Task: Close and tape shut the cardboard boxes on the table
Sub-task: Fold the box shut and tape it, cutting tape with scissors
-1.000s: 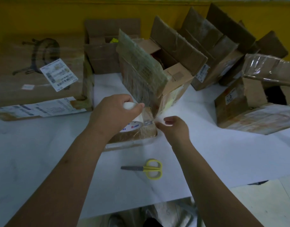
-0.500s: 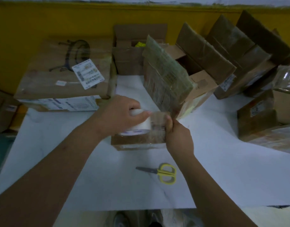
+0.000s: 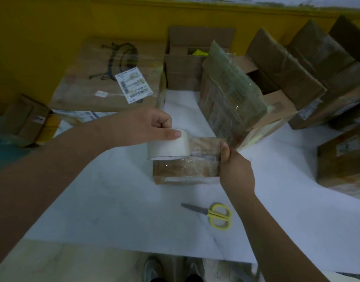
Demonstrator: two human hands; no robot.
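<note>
Box [image 3: 185, 169] under both hands' grip

A pair of scissors [image 3: 210, 214] with yellow handles lies flat on the white worktop [image 3: 105, 200] at about 5 o'clock, blades shut and pointing toward 9 o'clock. A yellow wall [image 3: 52, 27] runs across 12 o'clock. At 6 o'clock, below the worktop's edge, two shoes [image 3: 152, 270] show (dim, blurred).

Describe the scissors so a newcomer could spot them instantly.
Start at the white table, near its front edge. Just nearer than the small box being taped, left of the right forearm, lie the scissors: grey blades, yellow handles, the only tool lying loose.
</note>
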